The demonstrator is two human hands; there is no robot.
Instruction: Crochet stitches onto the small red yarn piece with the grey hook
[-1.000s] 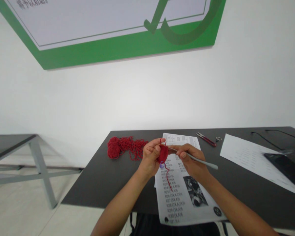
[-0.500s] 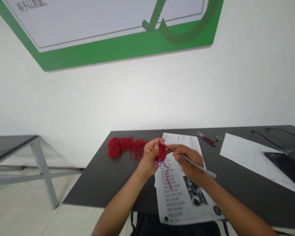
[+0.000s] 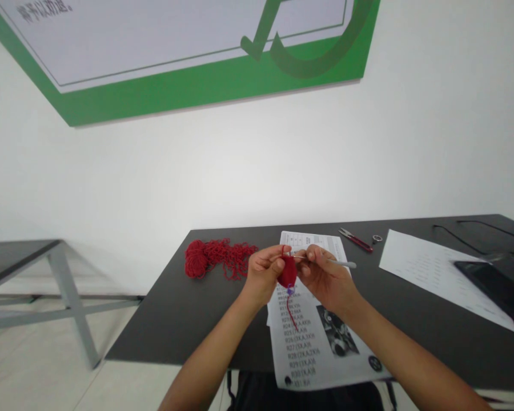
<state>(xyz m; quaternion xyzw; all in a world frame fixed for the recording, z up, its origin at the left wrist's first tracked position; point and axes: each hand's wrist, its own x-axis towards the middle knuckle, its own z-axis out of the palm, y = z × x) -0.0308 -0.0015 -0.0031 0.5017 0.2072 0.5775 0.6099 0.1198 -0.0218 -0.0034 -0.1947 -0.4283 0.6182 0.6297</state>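
My left hand (image 3: 262, 275) pinches a small red crochet piece (image 3: 288, 273), with red yarn running over its raised index finger. A purple stitch marker (image 3: 290, 290) hangs at the lower edge of the piece, and a loose yarn tail (image 3: 290, 315) dangles below it. In my right hand (image 3: 325, 278) is a crochet hook (image 3: 345, 264) with a grey handle, held nearly level. Its metal tip meets the top edge of the red piece. Under both hands lies a printed pattern sheet (image 3: 302, 357) with rows of text and a dark photo.
Red yarn (image 3: 197, 260), part ball and part loose tangle, lies on the dark table (image 3: 171, 319) at left. Thread snips (image 3: 356, 240) and a small ring (image 3: 377, 238) rest at the back. To the right are another paper (image 3: 428, 268), a black phone (image 3: 492, 285) and eyeglasses (image 3: 466, 237).
My right hand has turned, bringing the hook from a downward slant to nearly level. The red piece now faces the camera more broadly. The whole view has shifted slightly.
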